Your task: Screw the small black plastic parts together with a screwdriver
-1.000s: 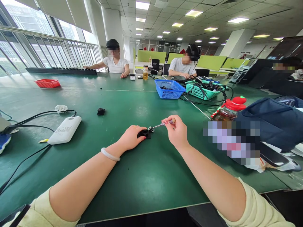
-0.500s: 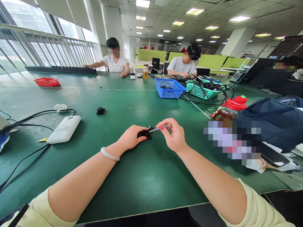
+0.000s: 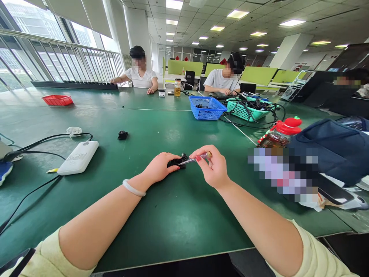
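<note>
Near the middle of the green table, my left hand grips a small black part between thumb and fingers, holding it against the tabletop. What kind of part it is I cannot make out. In my right hand is a screwdriver with a clear handle, pinched between thumb and fingers. Its shaft slants down to the left, and the tip meets or nearly meets the black part by my left thumb. Farther off to the left lies another small black part.
A white power bank with black cables lies at left, a red tray behind it. Blue and green baskets stand ahead. A red-lidded jar and dark bag sit at right. Two people sit across the table.
My right hand has shifted slightly right, and the screwdriver's tip now points lower on the black part. My left hand stays put. The far-left person's hand has slid rightward along the long black bar.
</note>
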